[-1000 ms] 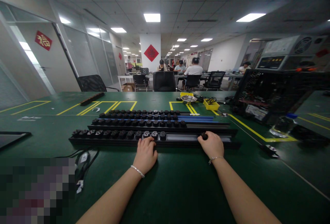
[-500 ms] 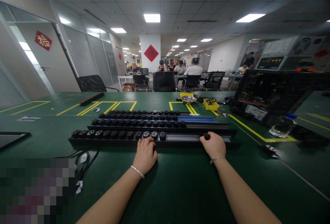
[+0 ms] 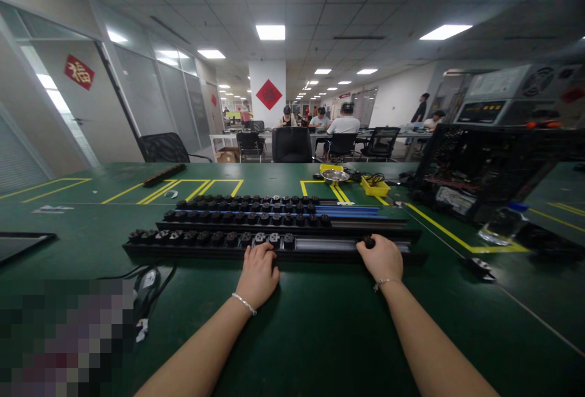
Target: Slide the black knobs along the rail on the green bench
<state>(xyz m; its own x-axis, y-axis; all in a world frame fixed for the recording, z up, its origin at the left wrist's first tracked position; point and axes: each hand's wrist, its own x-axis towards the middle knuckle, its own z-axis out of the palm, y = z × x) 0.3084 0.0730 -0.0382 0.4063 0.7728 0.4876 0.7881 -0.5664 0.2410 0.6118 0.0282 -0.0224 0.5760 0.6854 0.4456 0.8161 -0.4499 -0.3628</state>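
Observation:
My left hand rests on the front edge of the nearest black power track, its fingers stretched out and its thumb apart. Its fingertips lie beside a black socket module in that track. On the right, my right hand pinches another black socket module at the track's groove, mostly covered by the fingers. Between the hands runs a bare silver stretch of groove. Several socket modules line its left part. Behind it lie further tracks, one with a blue rail, also bearing modules.
An opened computer case stands at the right, near a clear container with a blue lid. A metal bowl and yellow tray sit at the back. Black cable lies at left. People sit at far tables.
Both hands keep nearly the same place; the whole view shifts slightly. My right hand still pinches the socket module. A person has come into fuller view at the far right.

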